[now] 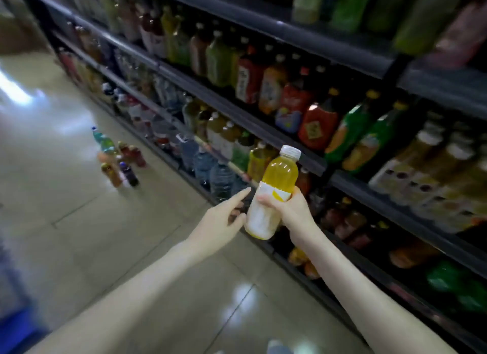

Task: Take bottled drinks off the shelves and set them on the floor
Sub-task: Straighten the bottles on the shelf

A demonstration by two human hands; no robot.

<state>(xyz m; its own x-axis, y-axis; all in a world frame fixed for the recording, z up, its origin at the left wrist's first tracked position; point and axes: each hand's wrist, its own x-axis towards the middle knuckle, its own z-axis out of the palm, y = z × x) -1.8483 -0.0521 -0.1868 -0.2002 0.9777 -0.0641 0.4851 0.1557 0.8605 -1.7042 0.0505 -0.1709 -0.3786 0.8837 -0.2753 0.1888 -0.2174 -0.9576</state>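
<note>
The right hand grasps a yellow juice bottle beside the shelves. The left hand, fingers extended and released, hovers just beside it.

Both arms out front: right hand gripping, left hand open.
My right forearm runs up from the lower right, bare. The thumb lies across the front of the bottle at mid-height and the fingers curl round its far side, holding it slightly tilted. My left forearm comes in from the lower left, fingers straight and loosely spread, index foremost, tips just beside the bottle's lower half. Contact there: cannot tell.
</note>
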